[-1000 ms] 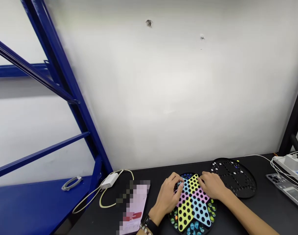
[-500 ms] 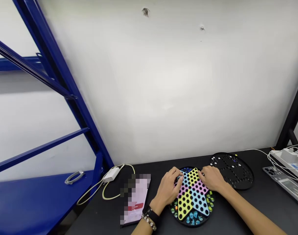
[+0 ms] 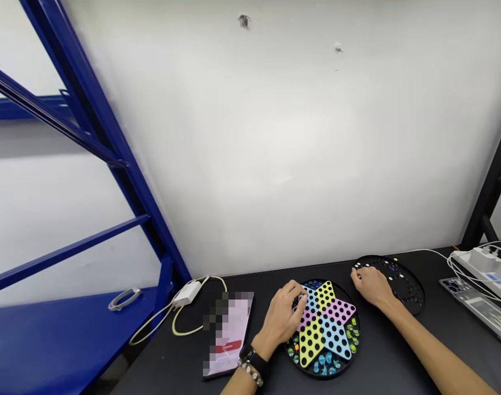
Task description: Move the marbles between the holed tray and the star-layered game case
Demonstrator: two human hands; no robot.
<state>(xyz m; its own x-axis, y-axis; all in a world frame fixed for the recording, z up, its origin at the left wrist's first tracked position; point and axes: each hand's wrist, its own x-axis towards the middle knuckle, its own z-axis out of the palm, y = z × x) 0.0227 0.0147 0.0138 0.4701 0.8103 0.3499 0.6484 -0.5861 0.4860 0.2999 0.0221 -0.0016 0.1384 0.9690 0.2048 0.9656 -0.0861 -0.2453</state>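
Note:
A star-shaped Chinese checkers board in yellow, pink and blue, with black holes, lies in a round black tray. Glass marbles fill the tray's pockets around the star. My left hand rests on the star's upper left, fingers curled near its centre, and they hide anything in them. To the right is a round black perforated board with white marbles along its near left edge. My right hand is over that board's left part, its fingertips at the white marbles.
A phone with a pixelated screen lies left of the star board. Beyond it are a white charger and its cable. A power strip sits at the right. A blue metal shelf frame stands at the left.
My right hand has moved right, off the star board and onto the black perforated board. My left hand stays about where it was.

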